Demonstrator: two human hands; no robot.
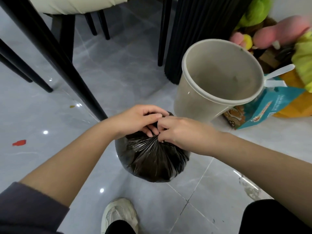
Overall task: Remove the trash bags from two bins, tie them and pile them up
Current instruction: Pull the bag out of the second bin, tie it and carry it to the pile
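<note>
The fingertips [152,131] of the left hand [138,119] and those of the right hand [179,132] are pinched together on the gathered neck of the black trash bag [152,159], both hands clenched on the bunched plastic at the top, where the folds fan out from the knot point. The bag sits on the grey tiled floor [118,68], in the middle of the scene, just near of the empty beige bin [219,78], which stands to the right and farther away.

The plastic looks thin, soft and glossy, so it is likely slippery and could tear if pulled hard. The bag bulges round and full but looks light enough to lift one-handed. The twisted neck seems the best place to hold it; the smooth taut sides offer no grip.

A white shoe [118,213] stands near, and stuffed toys [270,31] lie far right.
</note>
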